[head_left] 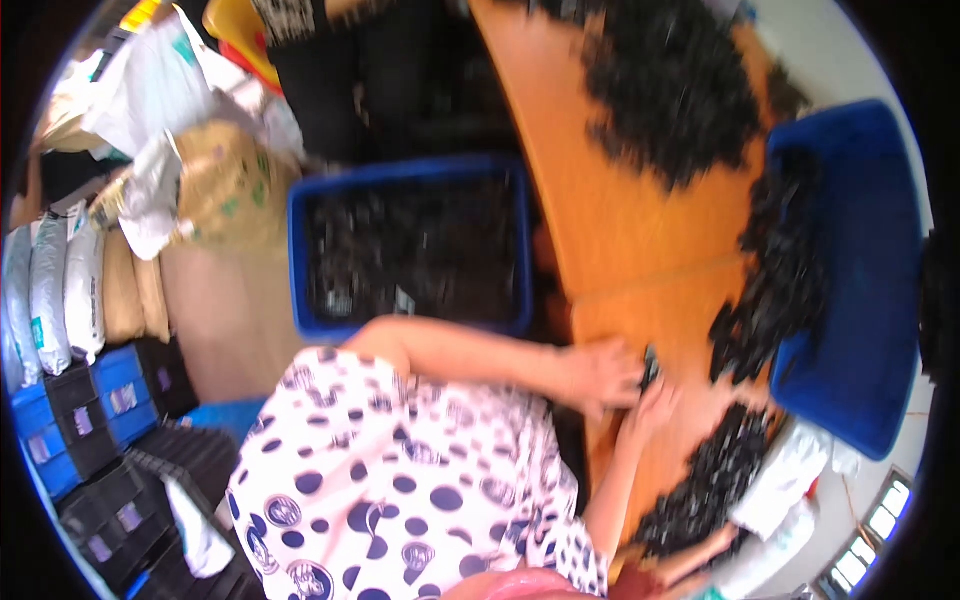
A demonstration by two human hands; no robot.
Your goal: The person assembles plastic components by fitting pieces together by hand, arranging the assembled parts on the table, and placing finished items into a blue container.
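Small piece (650, 368): blackish, a paler glint on it, outline blurred. Sits between the left hand (605, 376) and right hand (655, 406), over the orange-brown table (635, 312). Fingers of both bent close about it; cannot tell which grips. Similar dark heap (670, 95) farther along the tabletop.

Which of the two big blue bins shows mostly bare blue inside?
The right bin, by the tabletop: blue shows across its inside, whereas the left bin is covered inside with black pieces.
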